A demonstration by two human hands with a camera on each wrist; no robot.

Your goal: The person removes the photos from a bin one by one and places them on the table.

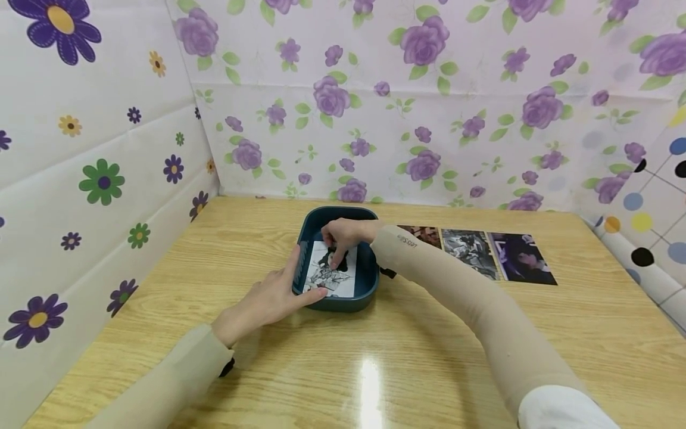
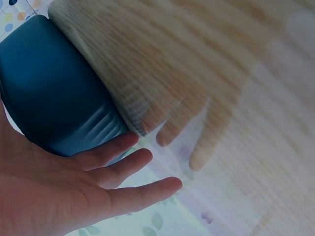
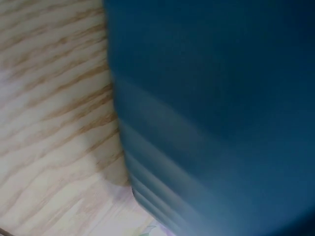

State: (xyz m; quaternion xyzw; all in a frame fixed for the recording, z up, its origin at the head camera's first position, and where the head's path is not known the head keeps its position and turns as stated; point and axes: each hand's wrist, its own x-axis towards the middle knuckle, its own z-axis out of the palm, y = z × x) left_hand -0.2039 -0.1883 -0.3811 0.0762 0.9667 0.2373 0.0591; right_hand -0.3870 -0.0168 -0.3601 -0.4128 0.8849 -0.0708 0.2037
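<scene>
A dark blue plastic bin (image 1: pixel 345 305) stands on the table, and a black-and-white picture card (image 1: pixel 343 283) is inside it. My right hand (image 1: pixel 345 232) reaches in from the right, one digit pointing down onto the card's face. Whether that hand pinches the card is hidden. My left hand (image 1: pixel 276 295) is at the bin's front left corner, its thumb across the front rim and its fingers along the left side. In the left wrist view the left fingers (image 2: pixel 142 194) are straight and spread beside the bin (image 2: pixel 54 88). The right wrist view shows only the bin's ribbed wall (image 3: pixel 162 162) and table.
To the bin's right, a brown-toned picture (image 1: pixel 423 234), a grey picture (image 1: pixel 470 253) and a dark purple picture (image 1: pixel 520 257) lie in a row on the wooden table (image 1: pixel 257 238). The right forearm partly covers the first two. Floral sheets (image 1: pixel 321 119) hang behind the table.
</scene>
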